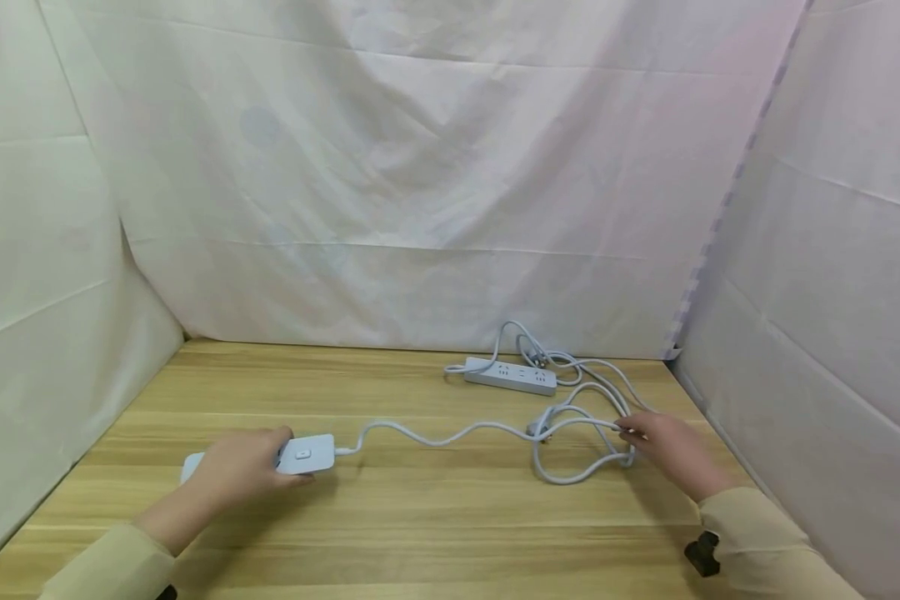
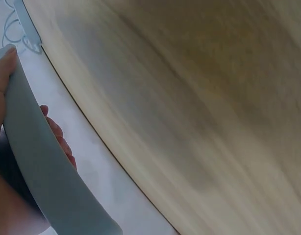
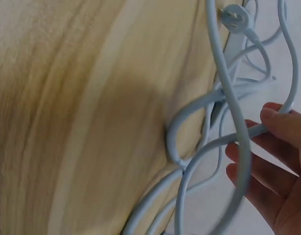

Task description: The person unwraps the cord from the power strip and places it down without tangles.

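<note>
My left hand [image 1: 243,462] grips a white power strip [image 1: 306,455] over the left part of the table, thumb on one side and fingers on the other in the left wrist view. From the strip's right end a white cord [image 1: 435,440] runs in waves to the right, into loose loops. There my right hand [image 1: 663,446] pinches the cord between thumb and forefinger; the other fingers [image 3: 263,171] are spread behind it in the right wrist view. A plug [image 1: 538,428] lies among the loops, left of the right hand.
A second white power strip [image 1: 510,376] lies near the table's back edge, its own cord [image 1: 607,367] and plug [image 1: 536,358] coiled at its right. White cloth [image 1: 420,183] hangs behind the wooden table [image 1: 420,533] and on both sides.
</note>
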### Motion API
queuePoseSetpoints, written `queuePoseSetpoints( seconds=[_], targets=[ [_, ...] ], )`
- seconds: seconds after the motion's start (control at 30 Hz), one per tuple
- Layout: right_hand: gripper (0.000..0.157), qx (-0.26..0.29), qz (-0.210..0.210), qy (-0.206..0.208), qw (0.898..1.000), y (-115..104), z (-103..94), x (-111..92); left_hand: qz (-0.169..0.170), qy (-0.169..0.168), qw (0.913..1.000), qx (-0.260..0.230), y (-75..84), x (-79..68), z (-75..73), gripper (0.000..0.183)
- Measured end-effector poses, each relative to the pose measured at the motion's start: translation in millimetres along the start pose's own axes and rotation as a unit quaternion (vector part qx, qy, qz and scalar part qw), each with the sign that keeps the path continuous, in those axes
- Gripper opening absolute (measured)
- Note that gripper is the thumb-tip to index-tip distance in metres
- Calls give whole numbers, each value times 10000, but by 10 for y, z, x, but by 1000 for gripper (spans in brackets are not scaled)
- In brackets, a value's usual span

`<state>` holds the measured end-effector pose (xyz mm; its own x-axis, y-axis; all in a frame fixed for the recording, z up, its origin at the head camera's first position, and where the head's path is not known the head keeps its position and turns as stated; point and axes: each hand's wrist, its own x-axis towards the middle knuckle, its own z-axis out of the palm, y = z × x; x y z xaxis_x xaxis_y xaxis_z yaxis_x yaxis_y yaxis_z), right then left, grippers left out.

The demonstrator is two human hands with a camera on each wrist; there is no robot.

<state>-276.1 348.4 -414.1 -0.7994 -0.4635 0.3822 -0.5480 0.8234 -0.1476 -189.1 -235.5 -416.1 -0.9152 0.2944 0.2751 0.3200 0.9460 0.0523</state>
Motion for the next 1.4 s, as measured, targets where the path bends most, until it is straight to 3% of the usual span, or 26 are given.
queuePoseSetpoints(
  seconds=[0.1,0.3,0.43,0.57,0.63,0.77,0.9,1.1,1.23,1.4],
  targets=[
    [13,-99,358,-199,9991,-22,68,17,-63,-237,9996,-160,33,12,31,47],
    [18,-90,486,-488,9976,-98,169,38,-164,-728,9968,-292,64,22,126,50],
    [38,190,707,-983,9925,-135,205,32,-190,-1012,9940,-376,88,21,163,54],
    [53,39,482,-1219,9914,-157,231,21,-151,-1028,9934,-487,110,22,167,64],
    [51,-84,280,-1107,9934,-164,237,22,-125,-1049,9927,-589,118,24,171,69],
    [31,-192,-12,-891,9958,-190,256,62,-83,-1125,9911,-701,143,41,186,64],
    [13,-487,-177,-1056,9931,-239,298,126,-105,-1044,9927,-588,182,67,191,59],
    [23,-935,-243,-1110,9891,-351,352,197,-191,-890,9956,-200,235,88,162,59],
    [24,-1227,-537,-1018,9858,-441,388,243,-238,-954,9951,-93,265,100,140,57],
    [26,-1262,-641,-1282,9816,-621,424,246,-234,-918,9955,79,308,111,121,56]
  ],
)
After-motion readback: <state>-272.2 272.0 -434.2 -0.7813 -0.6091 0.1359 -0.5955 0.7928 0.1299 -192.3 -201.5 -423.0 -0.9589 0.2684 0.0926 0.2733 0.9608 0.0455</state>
